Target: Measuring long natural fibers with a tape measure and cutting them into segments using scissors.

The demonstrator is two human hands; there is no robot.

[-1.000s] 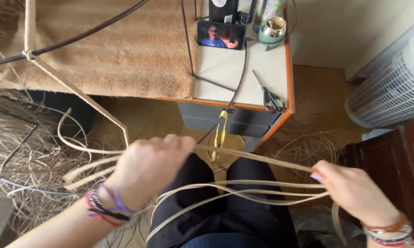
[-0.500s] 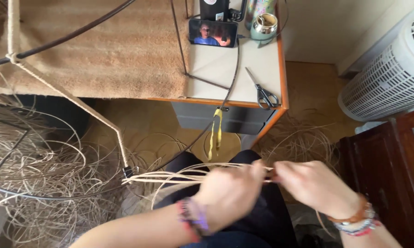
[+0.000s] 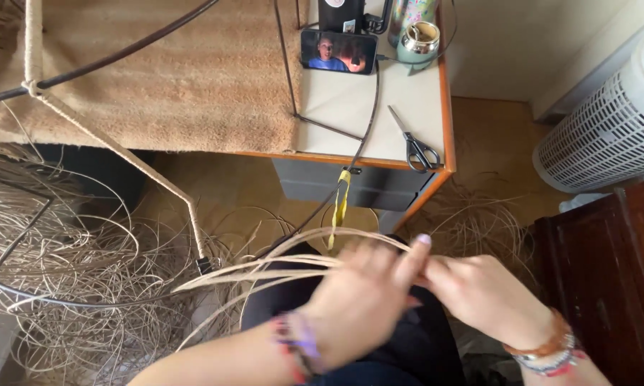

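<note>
Our left hand point(image 3: 361, 300) and right hand point(image 3: 482, 297) both pinch the thin straw strips point(image 3: 265, 268) where they meet. The strips look light and bendy, so we should hold them close to our grip.

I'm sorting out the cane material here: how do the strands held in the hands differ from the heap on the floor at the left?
The held strands run as a few nearly straight, flat strips bundled together; the floor heap is many thin strands in loose, tangled loops. The held strands are gripped by the left hand and right hand above the lap; the floor heap lies untouched around a dark wire frame. Both are pale tan.
</note>
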